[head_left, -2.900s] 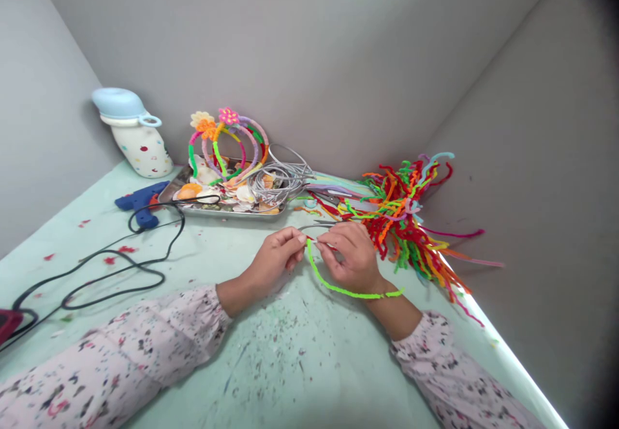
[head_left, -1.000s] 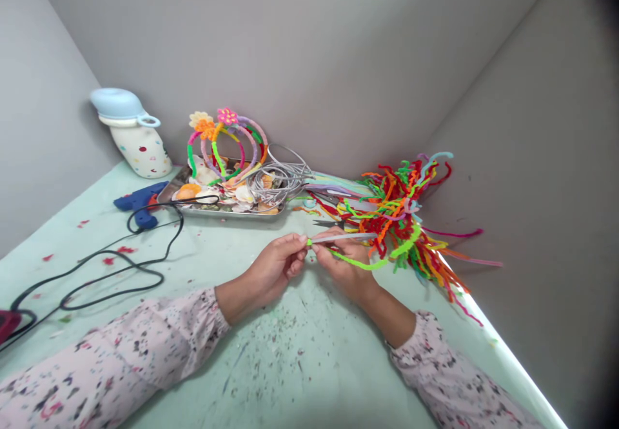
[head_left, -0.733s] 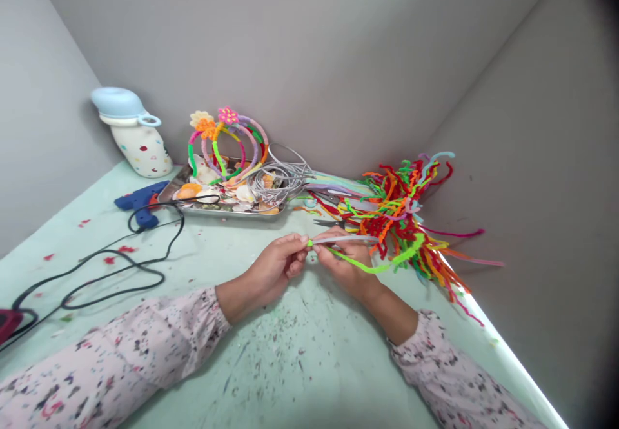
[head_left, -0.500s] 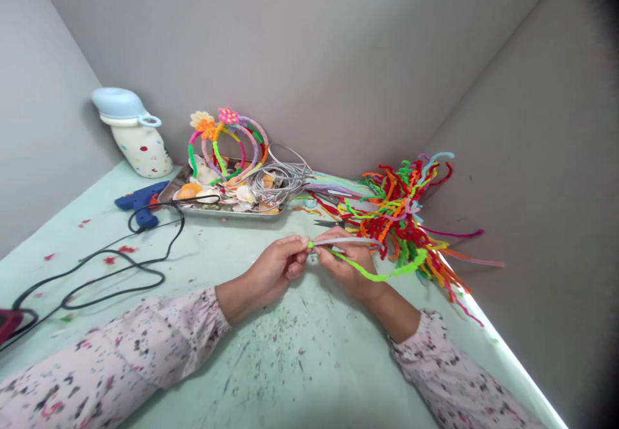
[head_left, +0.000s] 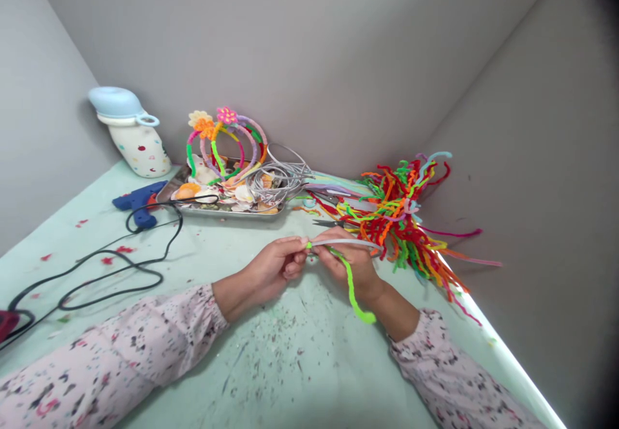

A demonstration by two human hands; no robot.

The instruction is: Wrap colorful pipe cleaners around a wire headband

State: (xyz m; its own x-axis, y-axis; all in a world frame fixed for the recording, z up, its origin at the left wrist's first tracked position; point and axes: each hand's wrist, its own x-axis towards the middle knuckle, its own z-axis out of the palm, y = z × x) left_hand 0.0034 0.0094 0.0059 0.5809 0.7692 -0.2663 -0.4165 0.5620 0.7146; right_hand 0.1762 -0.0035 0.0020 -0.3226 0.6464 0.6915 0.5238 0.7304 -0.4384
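A thin grey headband runs in a curve from my left fingertips across the back of my right hand. My left hand is closed, pinching its left end, where a short bit of bright green shows. At that same end, the thumb and fingers of my right hand are pressed together on a bright green pipe cleaner. The fuzzy tail of this pipe cleaner hangs down over the right wrist. Scissors lie just beyond my right hand, partly hidden by it.
Many coloured pipe cleaners are heaped at the right. A metal tray holds scraps, several wrapped headbands and a bundle of bare grey bands. Left of it are a blue glue gun, its black cord and a bottle.
The pipe cleaner's loose tail has swung from pointing right to hanging down toward me. Both hands keep nearly the same place and grip.
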